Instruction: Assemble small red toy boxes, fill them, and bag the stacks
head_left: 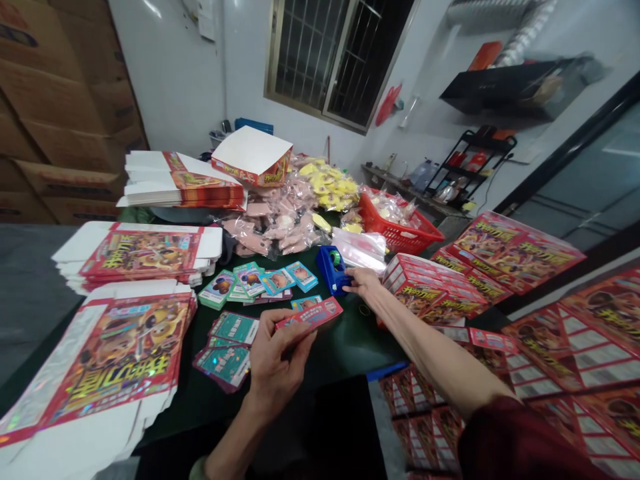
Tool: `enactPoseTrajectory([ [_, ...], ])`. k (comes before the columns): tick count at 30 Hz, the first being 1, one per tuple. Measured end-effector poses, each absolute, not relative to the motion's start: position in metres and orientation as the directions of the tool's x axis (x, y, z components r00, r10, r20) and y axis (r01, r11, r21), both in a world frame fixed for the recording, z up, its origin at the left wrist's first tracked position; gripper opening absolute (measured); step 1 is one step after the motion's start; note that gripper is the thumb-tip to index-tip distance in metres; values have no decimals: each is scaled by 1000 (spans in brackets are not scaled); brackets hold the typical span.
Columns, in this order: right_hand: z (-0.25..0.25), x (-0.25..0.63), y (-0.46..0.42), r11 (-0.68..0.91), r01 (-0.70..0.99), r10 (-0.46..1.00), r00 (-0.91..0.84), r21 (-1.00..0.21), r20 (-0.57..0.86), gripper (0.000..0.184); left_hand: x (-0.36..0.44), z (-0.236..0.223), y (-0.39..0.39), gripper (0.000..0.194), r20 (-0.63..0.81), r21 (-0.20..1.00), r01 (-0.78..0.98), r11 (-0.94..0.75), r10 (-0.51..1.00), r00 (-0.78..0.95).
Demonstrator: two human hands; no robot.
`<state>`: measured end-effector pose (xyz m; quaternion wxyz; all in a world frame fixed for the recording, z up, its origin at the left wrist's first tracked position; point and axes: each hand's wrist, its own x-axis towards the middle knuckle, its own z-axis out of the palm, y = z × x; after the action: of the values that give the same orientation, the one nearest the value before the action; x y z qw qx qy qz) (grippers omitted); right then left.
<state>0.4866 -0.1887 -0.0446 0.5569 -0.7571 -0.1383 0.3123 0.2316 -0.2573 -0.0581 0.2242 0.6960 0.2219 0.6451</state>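
The left hand (277, 363) pinches a red card pack (313, 313) between thumb and fingers, the pack's long axis slanting up and right above the dark green table (350, 353). Farther out, the right hand (363, 283), arm outstretched, lies against a blue tape dispenser (331, 270); whether it grips, I cannot tell.

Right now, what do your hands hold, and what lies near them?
Left hand holds flat red box. Right hand on blue tape dispenser. Printed cards lie near left hand.
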Motion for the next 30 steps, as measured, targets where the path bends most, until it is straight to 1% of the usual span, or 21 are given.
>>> enactPoseTrajectory([
  [3, -48, 483, -192, -327, -193, 516, 783, -925, -346, 32, 232, -57, -257, 27, 798, 599, 24, -801, 599, 70],
  [9, -69, 475, -214, -214, -175, 521, 812, -961, -264, 31, 232, -56, -256, 27, 804, 589, 37, -807, 590, 68],
  [16, -102, 472, -218, -275, -74, 548, 807, -958, -220, 30, 229, -57, -256, 28, 801, 590, 68, -805, 594, 75],
  [20, -107, 467, -219, -255, 31, 568, 814, -966, -124, 26, 230, -55, -255, 28, 793, 597, 97, -797, 604, 79],
  [22, -97, 458, -232, -205, 82, 574, 817, -975, -52, 18, 230, -54, -254, 29, 781, 612, 104, -784, 620, 74],
  [24, -77, 442, -255, -141, 121, 585, 811, -983, 16, 19, 230, -52, -254, 29, 771, 625, 107, -773, 633, 66],
  [26, -52, 416, -285, -61, 135, 635, 770, -989, 66, 21, 230, -51, -255, 28, 767, 630, 107, -769, 638, 66],
  [27, -39, 400, -300, -6, 132, 685, 723, -991, 92, 22, 230, -51, -256, 27, 769, 627, 110, -771, 635, 69],
  [28, -28, 383, -313, 96, 81, 778, 615, -992, 126, 21, 230, -51, -256, 26, 771, 624, 116, -773, 633, 72],
  [29, -18, 367, -323, 139, 19, 851, 509, -990, 129, 20, 230, -51, -257, 25, 772, 621, 121, -774, 631, 72],
  [30, -11, 353, -330, 156, -24, 885, 448, -987, 129, 21, 230, -52, -257, 25, 773, 620, 126, -774, 631, 70],
])
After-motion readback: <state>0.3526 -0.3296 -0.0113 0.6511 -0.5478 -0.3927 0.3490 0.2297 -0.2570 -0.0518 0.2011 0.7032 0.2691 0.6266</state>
